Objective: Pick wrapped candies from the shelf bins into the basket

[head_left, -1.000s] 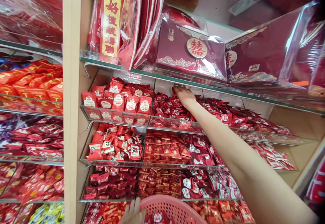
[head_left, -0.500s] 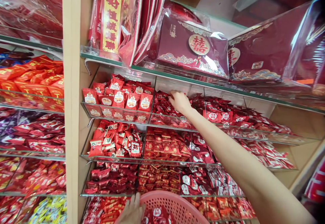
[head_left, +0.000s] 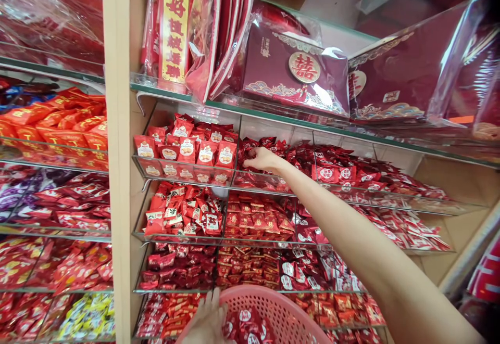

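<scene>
My right hand (head_left: 261, 160) reaches into an upper shelf compartment of dark red candy packets (head_left: 269, 142). Its fingers and thumb are closed around a dark red packet there, partly hidden by the hand. Low in the view, my left hand (head_left: 209, 319) grips the left rim of a pink perforated plastic basket (head_left: 291, 315). Several dark red packets with white round labels (head_left: 248, 326) lie inside the basket. The lower part of the basket is out of view.
Clear dividers and a front lip (head_left: 187, 171) bound the compartments. Red biscuit packets (head_left: 187, 149) stand to the left of my right hand. A glass shelf edge (head_left: 226, 105) runs above, carrying purple gift bags (head_left: 273, 68). A wooden upright (head_left: 119, 177) stands at left.
My right hand has moved left and slightly down among the dark red packets, its fingers closing. My left hand stays at the basket rim. The view has shifted slightly.
</scene>
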### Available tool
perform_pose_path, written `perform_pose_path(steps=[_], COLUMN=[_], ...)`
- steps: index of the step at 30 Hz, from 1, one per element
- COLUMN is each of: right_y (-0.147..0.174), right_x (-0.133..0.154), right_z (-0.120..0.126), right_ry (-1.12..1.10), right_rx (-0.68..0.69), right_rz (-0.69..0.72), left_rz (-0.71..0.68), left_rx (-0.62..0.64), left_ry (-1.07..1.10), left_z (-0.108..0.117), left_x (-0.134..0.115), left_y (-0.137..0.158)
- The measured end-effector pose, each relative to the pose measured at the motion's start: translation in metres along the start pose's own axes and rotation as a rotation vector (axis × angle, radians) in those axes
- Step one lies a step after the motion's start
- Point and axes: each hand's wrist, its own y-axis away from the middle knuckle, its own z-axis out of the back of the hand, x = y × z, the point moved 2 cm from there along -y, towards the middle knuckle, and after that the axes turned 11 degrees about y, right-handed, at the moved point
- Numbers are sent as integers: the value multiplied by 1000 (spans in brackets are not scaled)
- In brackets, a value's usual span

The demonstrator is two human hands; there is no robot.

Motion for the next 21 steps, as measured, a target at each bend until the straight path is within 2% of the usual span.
perform_pose_path(steps=[6, 10, 15, 17, 21], right_y=[23, 31, 45, 55, 91], right_x=[-15, -30, -43, -44, -51], right_z=[24, 38, 48, 52, 49], right_ry=[-210, -407, -631, -682, -754], right_rx=[213, 255, 289, 279, 127], right_rz=[2, 24, 21, 58, 129], left_rz=[-21, -35, -27, -18, -7], left_rx=[-49, -79, -70, -68, -53], left_ry=[-15, -15, 12, 19, 39], left_z=[-13, -18, -11, -8, -5], left_x=[13, 18, 13, 10, 7], left_y=[-12, -17, -10, -7, -5])
